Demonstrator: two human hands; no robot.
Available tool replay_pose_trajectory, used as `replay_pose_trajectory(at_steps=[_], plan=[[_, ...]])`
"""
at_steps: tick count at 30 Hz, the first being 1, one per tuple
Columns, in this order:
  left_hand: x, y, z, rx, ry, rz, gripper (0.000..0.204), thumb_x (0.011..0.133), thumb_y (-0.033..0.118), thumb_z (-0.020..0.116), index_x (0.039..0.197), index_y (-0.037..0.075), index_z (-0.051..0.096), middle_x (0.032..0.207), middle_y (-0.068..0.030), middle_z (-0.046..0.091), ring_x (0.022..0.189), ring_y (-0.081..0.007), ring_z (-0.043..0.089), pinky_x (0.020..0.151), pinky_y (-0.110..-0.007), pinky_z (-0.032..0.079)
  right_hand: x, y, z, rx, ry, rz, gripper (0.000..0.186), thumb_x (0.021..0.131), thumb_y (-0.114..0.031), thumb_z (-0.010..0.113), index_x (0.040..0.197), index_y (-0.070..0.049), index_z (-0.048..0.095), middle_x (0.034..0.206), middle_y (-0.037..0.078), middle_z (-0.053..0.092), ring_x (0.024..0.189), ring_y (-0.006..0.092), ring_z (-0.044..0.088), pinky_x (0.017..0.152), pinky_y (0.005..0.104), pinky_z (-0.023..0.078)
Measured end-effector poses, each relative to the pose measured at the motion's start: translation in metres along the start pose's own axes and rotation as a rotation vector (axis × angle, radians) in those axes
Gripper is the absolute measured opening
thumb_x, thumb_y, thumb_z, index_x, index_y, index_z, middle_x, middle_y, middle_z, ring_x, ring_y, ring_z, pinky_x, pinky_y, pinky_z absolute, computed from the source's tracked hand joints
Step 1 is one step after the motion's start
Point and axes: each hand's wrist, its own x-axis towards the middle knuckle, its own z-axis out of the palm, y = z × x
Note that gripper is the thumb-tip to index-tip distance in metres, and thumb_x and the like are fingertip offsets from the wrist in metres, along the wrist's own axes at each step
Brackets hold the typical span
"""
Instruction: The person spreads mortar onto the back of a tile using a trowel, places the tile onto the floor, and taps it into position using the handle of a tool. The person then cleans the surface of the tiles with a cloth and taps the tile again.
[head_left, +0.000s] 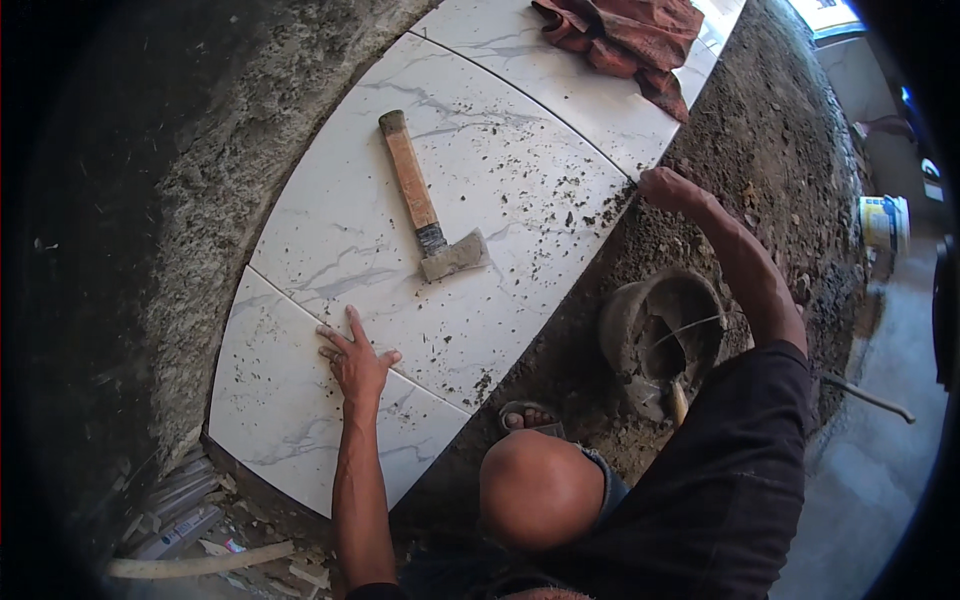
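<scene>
My left hand [362,368] lies with spread fingers on the white, grey-veined tiles, across the joint between the nearest tile [290,400] and the middle tile [350,220]. At the right edge, by the joint with the far tile [480,45], my right hand [672,192] is closed. Its fingertips touch the tile edge; whatever they may hold is hidden. A hammer [410,180] with a wooden handle and a mortar-crusted head rests on the middle tile between my hands. Dark crumbs of mortar are scattered over that tile, thickest toward my right hand.
A mortar-caked bucket [620,325] with a wooden-handled tool [680,402] in it stands right of the tiles. A reddish-brown cloth [640,40] lies on the far tile. Rough concrete [215,200] borders the left side. A white tub [884,222] stands far right; a wooden strip [200,566] lies lower left.
</scene>
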Motion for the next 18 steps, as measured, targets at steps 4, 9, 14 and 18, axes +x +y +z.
replay_pose_trajectory(at_steps=[4,9,14,18], plan=[[-0.002,-0.002,0.000,-0.001,0.007,0.022,0.115,0.070,0.033,0.082,0.152,0.019,0.002,0.142,-0.0482,0.001,0.123,-0.0689,0.026,0.103,-0.057,0.036,0.012,0.021,-0.014,-0.140,-0.242,-0.003,0.006,0.077,-0.012,0.057,0.074,-0.006,0.056,0.074,0.010,0.055,0.071,0.0263,0.059,0.064,0.0370,0.049],[0.001,-0.002,-0.002,0.012,-0.001,-0.002,0.115,0.070,0.034,0.082,0.152,0.019,0.003,0.142,-0.0480,0.001,0.123,-0.0687,0.026,0.103,-0.056,0.036,0.004,0.006,-0.013,-0.086,-0.152,-0.151,0.021,0.086,-0.018,0.055,0.077,-0.001,0.062,0.078,0.015,0.064,0.063,0.0324,0.060,0.061,0.0406,0.051],[0.000,-0.003,-0.001,0.032,0.004,0.002,0.114,0.071,0.034,0.082,0.152,0.019,0.003,0.143,-0.0472,0.002,0.122,-0.0687,0.027,0.103,-0.056,0.036,0.012,-0.001,-0.029,0.155,-0.313,0.278,0.019,0.087,-0.019,0.054,0.085,-0.002,0.063,0.085,0.013,0.067,0.074,0.0238,0.066,0.060,0.0392,0.054],[0.001,-0.005,0.003,0.024,0.026,0.031,0.114,0.071,0.033,0.082,0.152,0.019,0.002,0.143,-0.0475,0.002,0.122,-0.0691,0.027,0.103,-0.056,0.037,0.034,-0.003,-0.038,0.413,-0.424,0.634,0.026,0.090,-0.023,0.049,0.080,-0.002,0.061,0.066,0.009,0.059,0.055,0.0216,0.059,0.046,0.0352,0.047]])
